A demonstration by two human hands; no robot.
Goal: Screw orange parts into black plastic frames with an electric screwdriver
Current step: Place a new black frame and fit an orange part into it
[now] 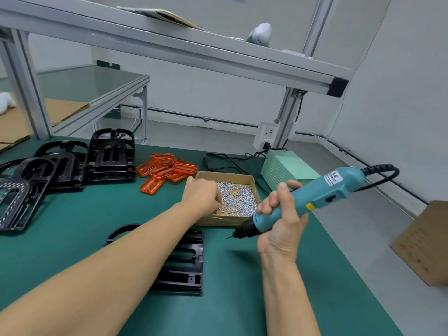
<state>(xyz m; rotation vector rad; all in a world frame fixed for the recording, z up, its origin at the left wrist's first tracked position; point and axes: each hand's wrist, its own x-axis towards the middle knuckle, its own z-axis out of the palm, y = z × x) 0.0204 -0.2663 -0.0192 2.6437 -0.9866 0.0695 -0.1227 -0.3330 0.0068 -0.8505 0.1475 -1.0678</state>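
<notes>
My left hand (pixel 202 195) reaches into the cardboard box (pixel 252 181) of small silver screws (pixel 238 198), fingers curled down among them at the box's near left corner; I cannot tell whether they have pinched a screw. My right hand (pixel 281 221) grips the teal electric screwdriver (pixel 312 198), fingers wrapped round its barrel, the black tip pointing down and left, off the green mat (pixel 242 299) and just beside the box's near edge. Its coiled black cord (pixel 380 172) runs off to the right behind it.

One black frame (pixel 186 263) lies flat on the mat in front of me, partly hidden under my left forearm. More black frames (pixel 110 156) are stacked and spread at the far left of the mat. The orange parts (pixel 167 169) sit in a loose pile between those stacks and the box, none of them in the near frame as far as I can see. A pale green power unit (pixel 283 167) stands behind the box, near a wall socket (pixel 266 135).
</notes>
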